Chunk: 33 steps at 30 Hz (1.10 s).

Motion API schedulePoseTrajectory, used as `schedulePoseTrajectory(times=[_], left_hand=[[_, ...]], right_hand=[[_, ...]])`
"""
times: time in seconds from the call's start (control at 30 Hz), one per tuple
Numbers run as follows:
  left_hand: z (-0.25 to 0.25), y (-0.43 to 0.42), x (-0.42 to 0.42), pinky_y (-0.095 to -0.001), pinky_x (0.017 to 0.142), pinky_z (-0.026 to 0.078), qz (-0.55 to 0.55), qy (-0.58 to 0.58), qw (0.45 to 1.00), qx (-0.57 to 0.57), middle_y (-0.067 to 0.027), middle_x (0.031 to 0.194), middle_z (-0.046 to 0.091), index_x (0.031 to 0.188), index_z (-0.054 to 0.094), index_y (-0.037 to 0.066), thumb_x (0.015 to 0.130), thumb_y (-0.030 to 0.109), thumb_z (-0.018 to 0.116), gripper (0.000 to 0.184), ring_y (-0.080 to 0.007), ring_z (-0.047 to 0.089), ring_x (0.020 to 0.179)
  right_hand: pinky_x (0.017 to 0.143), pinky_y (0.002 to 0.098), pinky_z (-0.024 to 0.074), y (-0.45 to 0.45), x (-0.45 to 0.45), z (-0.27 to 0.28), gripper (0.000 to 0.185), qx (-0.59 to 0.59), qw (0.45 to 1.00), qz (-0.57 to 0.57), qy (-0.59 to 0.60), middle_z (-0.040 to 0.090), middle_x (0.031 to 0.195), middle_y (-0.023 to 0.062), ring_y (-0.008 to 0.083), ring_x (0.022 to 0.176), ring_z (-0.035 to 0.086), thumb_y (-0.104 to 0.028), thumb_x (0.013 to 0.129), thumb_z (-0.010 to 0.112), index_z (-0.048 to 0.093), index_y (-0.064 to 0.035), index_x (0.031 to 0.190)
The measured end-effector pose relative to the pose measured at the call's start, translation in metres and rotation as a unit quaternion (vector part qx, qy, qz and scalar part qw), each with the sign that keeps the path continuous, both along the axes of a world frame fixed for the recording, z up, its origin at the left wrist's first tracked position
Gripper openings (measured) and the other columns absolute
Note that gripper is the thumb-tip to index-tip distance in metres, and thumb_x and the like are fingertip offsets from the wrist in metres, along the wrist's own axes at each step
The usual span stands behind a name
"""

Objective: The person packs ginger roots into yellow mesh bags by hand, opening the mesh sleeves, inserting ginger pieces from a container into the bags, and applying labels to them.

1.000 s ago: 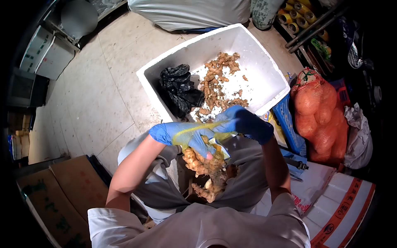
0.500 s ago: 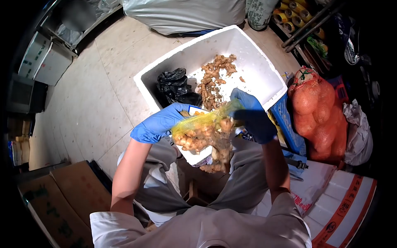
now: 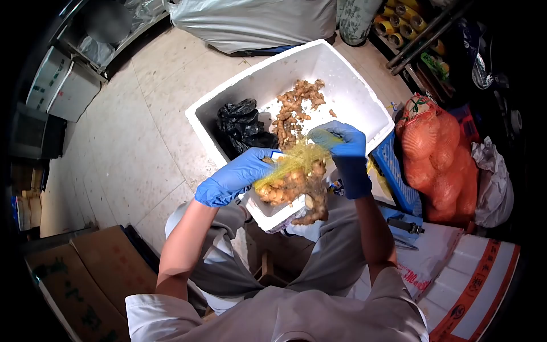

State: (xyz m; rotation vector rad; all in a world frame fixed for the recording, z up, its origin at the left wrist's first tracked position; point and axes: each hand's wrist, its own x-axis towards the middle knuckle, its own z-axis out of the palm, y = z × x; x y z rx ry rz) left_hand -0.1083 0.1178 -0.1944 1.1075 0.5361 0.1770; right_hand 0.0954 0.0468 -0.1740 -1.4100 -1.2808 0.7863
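Both hands wear blue gloves and are closed on a yellow mesh bag [image 3: 307,151] stretched between them. My left hand [image 3: 242,171] grips its left side, near a small white label. My right hand [image 3: 345,149] pinches the bunched netting at the upper right. Large knobbly ginger [image 3: 279,191] hangs below and against the netting; whether every piece is inside cannot be made out. Under the hands stands a white foam box [image 3: 202,117], its near corner between the knees. Loose ginger pieces [image 3: 292,111] lie in it beside a crumpled black plastic bag [image 3: 242,122].
To the right sit a red net sack [image 3: 436,159] of round produce and a blue plastic crate [image 3: 399,174]. A white carton [image 3: 461,285] with red tape is at lower right, brown cardboard [image 3: 108,268] at lower left. Tiled floor [image 3: 148,114] extends left.
My left hand has moved right and slightly up, bringing the hands closer together. The netting is bunched more, and the hanging ginger has shifted slightly right and up.
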Motion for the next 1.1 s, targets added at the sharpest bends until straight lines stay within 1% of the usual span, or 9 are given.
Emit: schedulePoseTrajectory(times=[0.1,0.17,0.23,0.4,0.53,0.7,0.73,0.93,1.1], left_hand=[[0.029,0.006,-0.004,-0.0193,0.076,0.043,0.105,0.003,0.991,-0.08,-0.0025,0.093,0.058,0.107,0.053,-0.002,0.078,0.01,0.059,0.032,-0.006,0.053,0.084],[0.033,0.007,-0.003,-0.022,0.073,0.047,0.156,-0.025,0.987,-0.043,-0.0056,0.093,0.059,0.107,0.052,-0.002,0.078,0.011,0.059,0.032,-0.01,0.057,0.081],[0.029,0.008,-0.001,-0.0227,0.074,0.047,0.183,-0.038,0.981,-0.043,-0.0055,0.094,0.059,0.106,0.052,-0.002,0.078,0.011,0.059,0.032,-0.0103,0.057,0.082],[0.029,0.003,0.007,-0.0199,0.073,0.044,0.263,-0.075,0.96,-0.066,-0.0031,0.091,0.058,0.104,0.054,-0.002,0.076,0.009,0.062,0.031,-0.0064,0.054,0.08],[0.031,-0.002,0.017,-0.0209,0.073,0.044,0.358,-0.139,0.922,-0.041,-0.0032,0.089,0.058,0.101,0.054,-0.001,0.076,0.01,0.062,0.028,-0.0076,0.054,0.079],[0.031,-0.007,0.029,-0.0216,0.073,0.045,0.399,-0.171,0.9,-0.051,-0.0042,0.091,0.058,0.102,0.053,-0.002,0.077,0.01,0.061,0.029,-0.0085,0.055,0.08],[0.034,-0.007,0.03,-0.0217,0.073,0.045,0.409,-0.19,0.89,-0.062,-0.0044,0.091,0.058,0.103,0.053,-0.002,0.077,0.01,0.06,0.029,-0.0085,0.055,0.08],[0.05,-0.012,0.037,-0.0219,0.073,0.046,0.383,-0.221,0.893,-0.087,-0.0047,0.092,0.058,0.105,0.052,-0.002,0.079,0.009,0.058,0.029,-0.0087,0.055,0.08],[0.042,-0.014,0.043,-0.0207,0.072,0.045,0.321,-0.172,0.93,-0.052,-0.0033,0.093,0.057,0.108,0.051,-0.001,0.078,0.011,0.06,0.034,-0.0071,0.054,0.079]], right_hand=[[0.063,0.0251,0.0471,-0.009,0.001,0.011,0.023,0.191,0.911,-0.081,-0.355,0.061,0.082,0.007,0.0174,0.07,0.059,-0.005,0.061,0.065,0.064,-0.0027,0.084],[0.06,0.0262,0.0482,-0.009,0.007,0.002,0.021,0.185,0.926,-0.094,-0.315,0.061,0.085,0.0073,0.02,0.071,0.06,-0.008,0.063,0.064,0.064,-0.0045,0.084],[0.059,0.0259,0.0478,-0.006,0.009,-0.001,0.02,0.201,0.828,-0.195,-0.486,0.061,0.083,0.0075,0.0201,0.068,0.06,-0.009,0.064,0.064,0.063,-0.0043,0.084],[0.057,0.0258,0.0439,-0.004,0.002,0.002,0.011,0.247,0.918,-0.246,-0.19,0.057,0.074,0.0088,0.0187,0.062,0.055,-0.003,0.071,0.056,0.061,-0.0014,0.079],[0.062,0.0243,0.0425,0.001,0.0,0.0,0.021,0.126,0.926,-0.208,0.288,0.056,0.079,0.006,0.0122,0.067,0.05,0.001,0.074,0.047,0.053,0.0031,0.095],[0.059,0.018,0.0422,0.001,-0.007,0.004,0.022,0.055,0.992,-0.065,0.091,0.055,0.079,0.0041,0.0077,0.064,0.05,-0.004,0.08,0.043,0.05,0.0007,0.101],[0.059,0.0186,0.0429,0.005,-0.008,-0.001,0.022,0.071,0.946,-0.04,0.313,0.055,0.079,0.0036,0.0081,0.065,0.051,-0.004,0.079,0.043,0.051,0.0003,0.1],[0.071,0.0204,0.0429,0.016,-0.006,0.0,0.019,0.159,0.928,-0.216,0.26,0.056,0.089,0.0048,0.0106,0.08,0.053,-0.012,0.084,0.044,0.053,-0.0004,0.097],[0.058,0.0173,0.0365,-0.002,0.028,0.024,0.009,0.161,0.939,-0.261,0.153,0.05,0.077,-0.0004,0.0059,0.067,0.045,-0.005,0.082,0.049,0.055,-0.0001,0.087]])
